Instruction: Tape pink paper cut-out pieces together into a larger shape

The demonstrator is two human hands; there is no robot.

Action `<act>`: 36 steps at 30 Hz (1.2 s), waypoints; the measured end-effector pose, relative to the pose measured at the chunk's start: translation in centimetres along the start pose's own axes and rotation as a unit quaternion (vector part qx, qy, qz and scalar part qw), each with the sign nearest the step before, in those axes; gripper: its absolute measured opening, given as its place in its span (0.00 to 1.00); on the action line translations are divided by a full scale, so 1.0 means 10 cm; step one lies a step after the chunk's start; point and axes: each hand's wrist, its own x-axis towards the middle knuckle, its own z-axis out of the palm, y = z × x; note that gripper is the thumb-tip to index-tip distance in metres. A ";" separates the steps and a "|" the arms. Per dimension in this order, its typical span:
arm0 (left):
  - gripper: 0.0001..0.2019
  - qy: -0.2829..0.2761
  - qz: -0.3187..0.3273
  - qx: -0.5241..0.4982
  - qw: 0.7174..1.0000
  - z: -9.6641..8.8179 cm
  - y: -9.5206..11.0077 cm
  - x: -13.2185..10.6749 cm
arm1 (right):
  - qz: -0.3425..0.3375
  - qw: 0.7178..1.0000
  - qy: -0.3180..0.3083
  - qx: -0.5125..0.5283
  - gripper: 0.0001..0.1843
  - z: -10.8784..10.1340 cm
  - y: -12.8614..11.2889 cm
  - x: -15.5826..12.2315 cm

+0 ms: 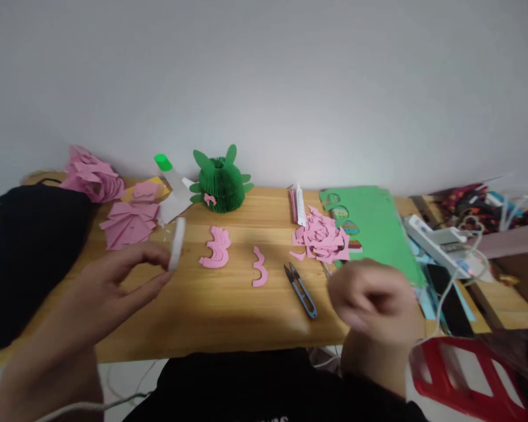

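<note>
Pinching a small white piece between its fingertips, the left hand hovers over the near counter. The right hand is curled and blurred, so I cannot tell whether it holds anything. Between them lie snips and pink cutouts; farther back are pink scraps, a green sheet and a paper cactus by the wall.

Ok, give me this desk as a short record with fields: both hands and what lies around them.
surface: wooden table
left: left hand pinches a small white object, blurred
right: right hand near the table edge, blurred, grip unclear
between: snips, single pink cutout, stacked pink cutouts
back: green paper cactus
right side: pink scraps at the edge of green sheet
</note>
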 end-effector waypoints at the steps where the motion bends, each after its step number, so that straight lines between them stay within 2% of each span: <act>1: 0.05 -0.002 0.011 -0.032 0.999 0.05 0.11 0.11 | 0.002 0.999 -0.050 0.017 0.15 0.05 0.01 0.09; 2: 0.04 0.009 0.025 -0.069 0.997 0.11 0.21 0.22 | 0.023 0.998 -0.057 0.018 0.16 0.11 0.00 0.18; 5: 0.04 -0.009 0.078 -0.162 0.984 0.25 0.46 0.53 | 0.039 0.998 0.017 0.045 0.10 0.28 -0.10 0.46; 6: 0.04 -0.010 0.093 -0.170 0.981 0.29 0.54 0.61 | 0.030 0.997 0.053 0.056 0.08 0.32 -0.16 0.53; 8: 0.02 -0.005 0.121 -0.177 0.977 0.33 0.67 0.71 | -0.010 0.991 0.121 0.059 0.14 0.36 -0.28 0.62; 11: 0.03 0.015 0.160 -0.180 0.970 0.39 0.84 0.76 | -0.076 0.983 0.167 0.029 0.20 0.40 -0.42 0.67; 16: 0.06 0.085 0.192 -0.181 0.961 0.48 0.98 0.77 | -0.117 0.977 0.166 -0.056 0.15 0.44 -0.43 0.64; 22: 0.07 0.119 0.223 -0.131 0.959 0.54 0.99 0.77 | -0.119 0.976 0.170 -0.066 0.12 0.43 -0.35 0.67; 31: 0.07 0.143 0.234 -0.060 0.960 0.58 0.97 0.74 | -0.118 0.976 0.168 -0.073 0.14 0.46 -0.35 0.66; 36: 0.06 0.136 0.219 -0.070 0.964 0.57 0.98 0.72 | -0.082 0.986 0.144 -0.028 0.12 0.47 -0.33 0.66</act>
